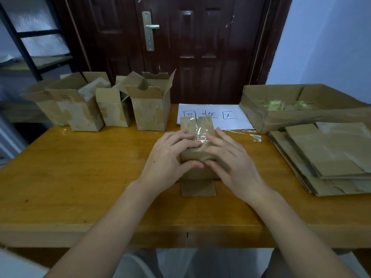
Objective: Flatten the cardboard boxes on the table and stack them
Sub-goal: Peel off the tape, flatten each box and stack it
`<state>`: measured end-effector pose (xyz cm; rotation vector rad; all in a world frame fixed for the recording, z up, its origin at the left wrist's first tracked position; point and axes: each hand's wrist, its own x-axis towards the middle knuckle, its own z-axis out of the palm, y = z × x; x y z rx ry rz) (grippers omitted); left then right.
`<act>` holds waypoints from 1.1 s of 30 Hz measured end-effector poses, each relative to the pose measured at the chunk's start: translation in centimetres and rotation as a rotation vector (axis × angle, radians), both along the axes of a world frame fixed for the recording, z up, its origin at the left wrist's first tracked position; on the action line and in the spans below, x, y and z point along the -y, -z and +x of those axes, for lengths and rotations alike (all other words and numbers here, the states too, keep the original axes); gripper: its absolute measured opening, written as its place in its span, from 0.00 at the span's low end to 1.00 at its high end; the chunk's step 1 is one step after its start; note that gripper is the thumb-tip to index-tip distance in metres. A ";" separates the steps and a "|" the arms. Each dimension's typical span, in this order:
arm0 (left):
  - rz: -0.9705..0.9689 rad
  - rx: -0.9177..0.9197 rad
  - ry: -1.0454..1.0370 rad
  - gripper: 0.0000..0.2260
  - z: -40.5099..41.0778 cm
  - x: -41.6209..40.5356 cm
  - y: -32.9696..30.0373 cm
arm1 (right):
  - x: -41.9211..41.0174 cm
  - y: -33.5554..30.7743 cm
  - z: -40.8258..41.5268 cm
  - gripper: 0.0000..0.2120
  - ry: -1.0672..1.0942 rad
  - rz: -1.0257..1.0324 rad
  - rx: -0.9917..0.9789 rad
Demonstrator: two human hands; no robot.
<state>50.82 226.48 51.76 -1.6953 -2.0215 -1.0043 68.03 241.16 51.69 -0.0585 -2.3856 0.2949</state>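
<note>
Box (197,137), taped shut, sits mid-desk (80,177), left hand (168,157) and right hand (232,159) gripping its sides, fingers over the tape. Right of it lies a flattened stack (331,157); left, four upright boxes (112,105) remain unflattened.

White paper sheet (214,117) on table, centre of frame just behind hands, 3 handwritten black chars "回收区", no other legible text on boxes or door.
</note>
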 end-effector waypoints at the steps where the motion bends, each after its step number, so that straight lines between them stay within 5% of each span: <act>1: -0.005 -0.003 0.004 0.26 -0.1 0.1 0.0 | -0.1 0.0 0.1 0.17 -0.003 0.036 -0.037; 6: 0.004 0.007 0.013 0.28 0.0 0.1 0.0 | -0.1 -0.7 0.4 0.08 -0.022 0.222 -0.123; 17: 0.028 0.033 -0.008 0.26 0.4 0.0 0.2 | 1.0 -1.8 1.1 0.08 0.006 0.313 -0.026; 22: 0.053 0.035 0.000 0.24 0.4 -0.1 0.4 | 1.0 -1.7 1.6 0.10 -0.009 0.242 0.083; 33: 0.066 0.031 -0.005 0.25 0.2 -0.3 0.8 | 1.1 -2.2 0.5 0.14 0.045 0.138 -0.010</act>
